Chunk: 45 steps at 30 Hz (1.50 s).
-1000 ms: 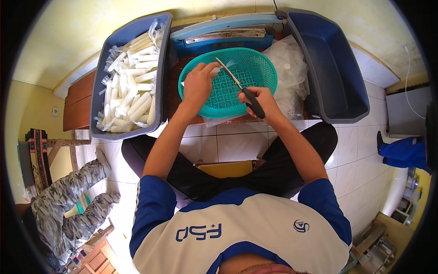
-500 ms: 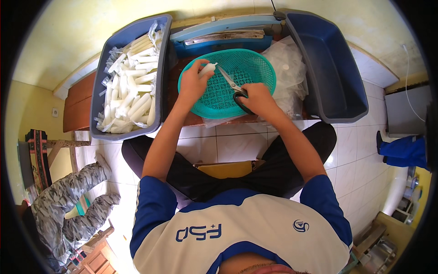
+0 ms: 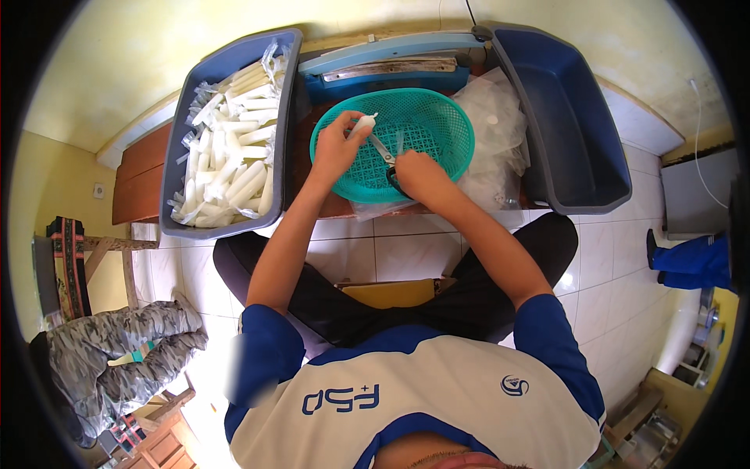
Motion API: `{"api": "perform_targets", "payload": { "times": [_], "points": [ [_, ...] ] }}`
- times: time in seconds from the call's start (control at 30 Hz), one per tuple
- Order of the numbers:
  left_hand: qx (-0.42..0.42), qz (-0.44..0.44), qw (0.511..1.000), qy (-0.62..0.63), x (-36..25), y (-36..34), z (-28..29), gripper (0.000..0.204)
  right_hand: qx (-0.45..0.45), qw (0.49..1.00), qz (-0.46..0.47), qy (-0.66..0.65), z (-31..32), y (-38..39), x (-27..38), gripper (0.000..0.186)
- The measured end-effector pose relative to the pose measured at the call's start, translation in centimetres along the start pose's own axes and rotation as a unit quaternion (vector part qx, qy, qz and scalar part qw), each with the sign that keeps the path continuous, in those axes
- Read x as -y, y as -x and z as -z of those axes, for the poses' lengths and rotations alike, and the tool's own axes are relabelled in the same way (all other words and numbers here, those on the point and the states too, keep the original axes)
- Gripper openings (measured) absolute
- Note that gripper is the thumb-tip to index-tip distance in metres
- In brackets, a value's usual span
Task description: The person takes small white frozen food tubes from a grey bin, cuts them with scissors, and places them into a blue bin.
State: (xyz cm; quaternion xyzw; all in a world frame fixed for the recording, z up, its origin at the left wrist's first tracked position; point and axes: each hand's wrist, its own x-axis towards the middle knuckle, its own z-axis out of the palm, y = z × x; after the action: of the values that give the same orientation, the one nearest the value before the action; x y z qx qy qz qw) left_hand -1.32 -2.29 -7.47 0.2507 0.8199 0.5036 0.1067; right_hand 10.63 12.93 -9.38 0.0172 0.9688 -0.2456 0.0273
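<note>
A teal mesh basket (image 3: 437, 117) sits on a low wooden bench in front of me. Over its left side my left hand (image 3: 337, 144) pinches a small white plastic-wrapped piece (image 3: 365, 123) by its top. My right hand (image 3: 418, 173) is closed on black-handled scissors (image 3: 384, 152), whose blades point up-left and meet the white piece. Both hands are close together above the basket.
A grey-blue tub (image 3: 205, 94) full of white tube-shaped packets stands on the left. An empty blue tub (image 3: 574, 125) stands on the right, with clear plastic bags (image 3: 496, 133) beside it. A blue heat sealer (image 3: 391, 62) lies behind the basket. White tiled floor lies below.
My left hand lifted a white piece from the basket's left rim. The scissors swung from lying across the basket to meeting that piece, and my right hand drew in closer.
</note>
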Motion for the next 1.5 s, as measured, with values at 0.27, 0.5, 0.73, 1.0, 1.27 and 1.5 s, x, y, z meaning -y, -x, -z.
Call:
{"api": "perform_targets", "payload": {
  "times": [0.27,0.5,0.73,1.0,1.27,1.5],
  "points": [
    [0.04,-0.013,0.987,0.154,-1.7,0.2,-0.4,0.027,-0.028,0.998,0.028,0.041,2.4,0.0,0.3,0.025],
    [0.053,0.048,0.937,0.343,-6.8,-0.1,-2.1,0.03,-0.17,0.924,0.049,-0.338,6.0,0.7,0.1,0.042],
    [0.061,0.093,0.903,0.415,-9.1,-3.1,-6.7,0.036,-0.146,0.908,-0.041,-0.391,9.4,1.6,-3.9,0.039],
    [0.143,0.022,0.938,0.313,-11.5,-7.3,-14.1,0.049,-0.263,0.906,-0.107,-0.315,12.9,4.3,-10.9,0.038],
    [0.134,-0.113,0.977,0.121,-13.6,-14.3,-23.2,0.044,-0.343,0.897,-0.134,-0.245,17.3,2.2,-20.1,0.041],
    [0.048,-0.334,0.926,-0.171,-14.4,-17.8,-29.8,0.03,-0.256,0.91,-0.267,-0.187,18.0,-1.2,-29.0,0.036]
  ]
}}
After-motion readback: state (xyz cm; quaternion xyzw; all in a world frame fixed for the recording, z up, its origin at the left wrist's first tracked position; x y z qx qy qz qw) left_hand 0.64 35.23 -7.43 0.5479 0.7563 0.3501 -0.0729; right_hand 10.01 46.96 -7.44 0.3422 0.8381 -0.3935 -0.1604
